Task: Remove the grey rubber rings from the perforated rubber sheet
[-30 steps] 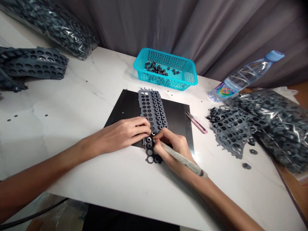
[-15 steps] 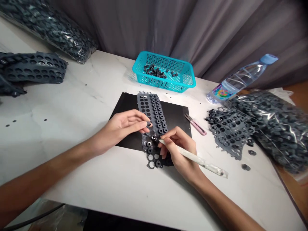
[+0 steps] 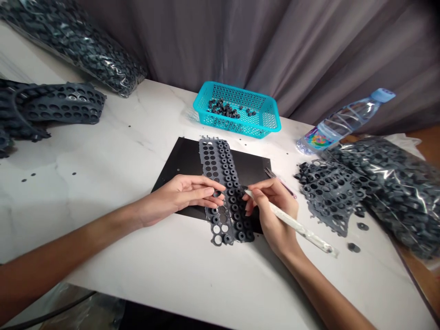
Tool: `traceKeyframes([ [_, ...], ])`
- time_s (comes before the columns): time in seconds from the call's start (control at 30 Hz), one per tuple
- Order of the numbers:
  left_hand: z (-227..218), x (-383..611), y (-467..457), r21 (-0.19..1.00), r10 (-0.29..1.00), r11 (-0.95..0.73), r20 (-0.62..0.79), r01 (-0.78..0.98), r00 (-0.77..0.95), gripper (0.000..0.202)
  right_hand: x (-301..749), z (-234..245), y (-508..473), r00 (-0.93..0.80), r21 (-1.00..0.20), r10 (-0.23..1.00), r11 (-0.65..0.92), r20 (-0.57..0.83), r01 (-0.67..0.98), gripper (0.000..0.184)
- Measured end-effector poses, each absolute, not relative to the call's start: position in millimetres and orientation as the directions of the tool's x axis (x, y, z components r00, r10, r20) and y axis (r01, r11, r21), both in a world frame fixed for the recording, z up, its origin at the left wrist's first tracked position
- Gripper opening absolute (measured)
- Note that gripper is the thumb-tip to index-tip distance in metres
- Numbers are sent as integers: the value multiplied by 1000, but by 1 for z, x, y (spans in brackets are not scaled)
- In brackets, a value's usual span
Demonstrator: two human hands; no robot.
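Observation:
A small black rubber ring point(image 3: 217, 194) is pinched between the thumb and fingers of my left hand point(image 3: 185, 195), just above a dark grey rubber sheet point(image 3: 210, 161). The sheet has open holes on its left side and rows of raised black rings on its right. My right hand point(image 3: 277, 208) is closed round a white pen-like tool point(image 3: 302, 229), its tip end close to the sheet's right rows; the tip itself is hard to make out. Beneath the sheet lies a black mat point(image 3: 184, 156).
A turquoise basket point(image 3: 275, 120) with small black pieces stands behind the mat. Pink-handled snips point(image 3: 288, 189), a torn rubber sheet point(image 3: 326, 201), a plastic bottle point(image 3: 347, 119) and a bag of black parts point(image 3: 405, 192) are at right. Another bag point(image 3: 92, 55) and folded sheets point(image 3: 65, 103) lie left.
My right hand has moved right with the pen-like tool, away from the sheet's left rows. My left hand has come slightly nearer with the ring. The whole view has shifted a little.

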State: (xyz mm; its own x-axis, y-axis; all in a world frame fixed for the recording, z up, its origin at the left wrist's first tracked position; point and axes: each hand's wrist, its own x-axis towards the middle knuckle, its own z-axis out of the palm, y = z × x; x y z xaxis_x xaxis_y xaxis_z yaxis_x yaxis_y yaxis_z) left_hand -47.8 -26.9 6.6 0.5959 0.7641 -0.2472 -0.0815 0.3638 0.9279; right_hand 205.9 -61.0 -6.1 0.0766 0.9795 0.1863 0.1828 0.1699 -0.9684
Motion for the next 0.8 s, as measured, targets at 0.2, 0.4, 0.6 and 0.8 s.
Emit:
traceKeyframes([
  [0.2,10,-47,-30,900,734,419,-257,-122,629,32,205,-5,-60,63,-963,979,177,193,202,15],
  [0.4,13,-46,-32,877,723,459,-278,-140,632,35,205,-3,-60,55,-951,973,208,226,229,18],
  [0.6,12,-45,-33,845,705,506,-290,-172,647,36,203,-4,-61,33,-946,972,218,233,241,22],
  [0.8,10,-44,-34,824,700,526,-278,-212,658,33,204,-10,-64,-8,-939,972,230,236,256,21],
])
